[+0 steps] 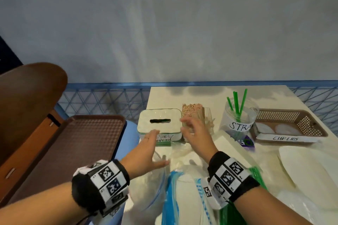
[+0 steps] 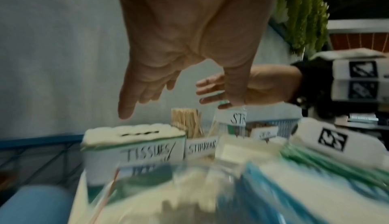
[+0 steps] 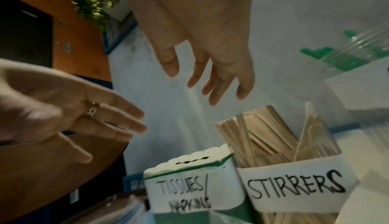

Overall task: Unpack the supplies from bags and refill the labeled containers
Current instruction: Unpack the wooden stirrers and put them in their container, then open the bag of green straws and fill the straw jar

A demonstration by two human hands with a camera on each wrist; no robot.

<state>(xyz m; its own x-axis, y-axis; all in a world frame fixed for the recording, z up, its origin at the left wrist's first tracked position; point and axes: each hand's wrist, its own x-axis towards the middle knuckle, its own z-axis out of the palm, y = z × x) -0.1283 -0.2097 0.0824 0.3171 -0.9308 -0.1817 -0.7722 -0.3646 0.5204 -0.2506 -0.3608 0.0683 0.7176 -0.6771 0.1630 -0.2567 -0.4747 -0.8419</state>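
Observation:
A white-lidded tissue box [image 1: 160,123] labelled TISSUES/NAPKINS [image 3: 181,192] stands at the table's left edge. Beside it on the right is a clear holder of wooden stirrers [image 1: 192,111], labelled STIRRERS [image 3: 294,186]. My left hand [image 1: 148,144] hovers with straight fingers just in front of the box's left side and holds nothing. My right hand [image 1: 192,129] hangs with spread fingers [image 3: 212,84] over the gap between box and stirrers, also holding nothing. Clear plastic bags [image 1: 175,184] of white supplies lie under my wrists.
A clear cup with green straws [image 1: 237,113] and a brown basket labelled CUP LIDS [image 1: 289,126] stand to the right. White plates [image 1: 307,168] lie at the near right. A brown tray [image 1: 73,144] and a wooden chair back [image 1: 27,97] are on the left. A blue railing [image 1: 102,100] runs behind.

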